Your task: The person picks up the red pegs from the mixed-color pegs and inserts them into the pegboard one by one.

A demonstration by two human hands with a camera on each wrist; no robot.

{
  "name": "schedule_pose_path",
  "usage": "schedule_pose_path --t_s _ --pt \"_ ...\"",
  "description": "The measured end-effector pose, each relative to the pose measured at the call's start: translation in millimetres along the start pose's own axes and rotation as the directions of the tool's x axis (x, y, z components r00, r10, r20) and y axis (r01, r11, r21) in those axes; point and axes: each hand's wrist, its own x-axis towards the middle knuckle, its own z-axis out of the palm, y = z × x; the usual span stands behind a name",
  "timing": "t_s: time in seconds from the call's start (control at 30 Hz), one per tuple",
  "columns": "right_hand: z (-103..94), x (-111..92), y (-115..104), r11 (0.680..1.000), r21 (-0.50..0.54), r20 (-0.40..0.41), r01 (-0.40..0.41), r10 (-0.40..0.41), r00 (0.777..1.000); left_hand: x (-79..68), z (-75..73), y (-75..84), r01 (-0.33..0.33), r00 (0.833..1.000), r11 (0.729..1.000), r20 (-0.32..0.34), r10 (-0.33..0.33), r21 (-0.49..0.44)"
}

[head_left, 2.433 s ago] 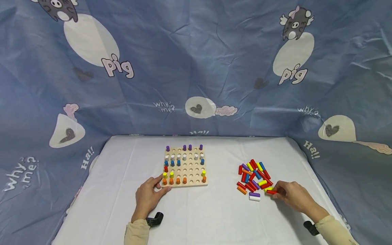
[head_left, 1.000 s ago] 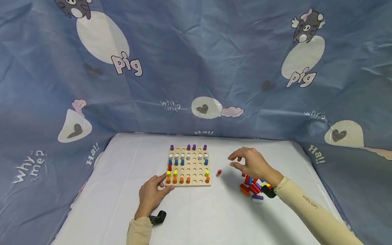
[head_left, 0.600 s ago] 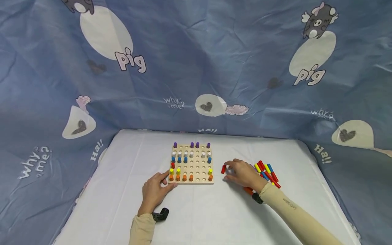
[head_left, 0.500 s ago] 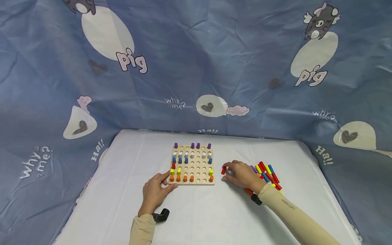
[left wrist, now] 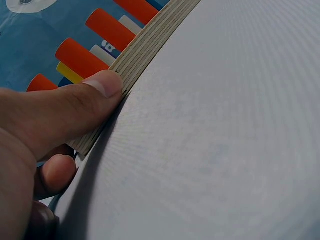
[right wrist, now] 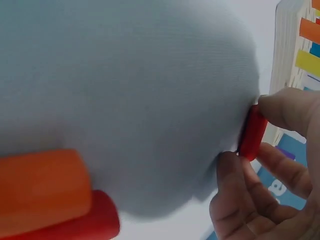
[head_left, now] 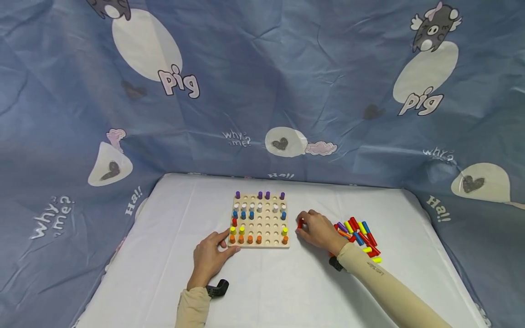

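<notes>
A square wooden pegboard point(head_left: 262, 246) lies on the table, with orange, yellow, red, blue, white and purple pegs standing in some of its holes. My left hand point(head_left: 210, 257) grips the board's near left corner; in the left wrist view the thumb point(left wrist: 106, 85) presses on its layered edge. To the right of the board, my right hand point(head_left: 321, 232) is low over the cloth. Its thumb and fingers pinch a loose red peg point(right wrist: 253, 132) by its two ends, as the right wrist view shows.
Loose pegs point(head_left: 358, 238) of several colours lie in a heap right of my right hand, partly hidden by its forearm. A white cloth point(head_left: 262, 291) covers the table. A blue printed curtain point(head_left: 229, 91) hangs behind and at both sides.
My right hand came left from the heap; a red peg then lay by itself beside the board. The hand came down and took hold of that peg. The left hand stayed at the board's corner.
</notes>
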Motion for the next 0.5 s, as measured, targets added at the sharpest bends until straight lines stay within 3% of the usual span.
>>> schedule_pose_path --t_s 0.27,0.5 --pt "6.3 -1.9 -1.7 0.978 -0.137 -0.071 0.159 -0.17 0.983 0.2 -0.2 0.0 0.018 1.0 1.0 0.018 -0.018 -0.009" --pt "7.3 -4.1 1.0 0.955 -0.19 -0.113 0.23 -0.254 0.961 -0.4 -0.4 0.0 0.021 1.0 1.0 0.013 -0.02 -0.011"
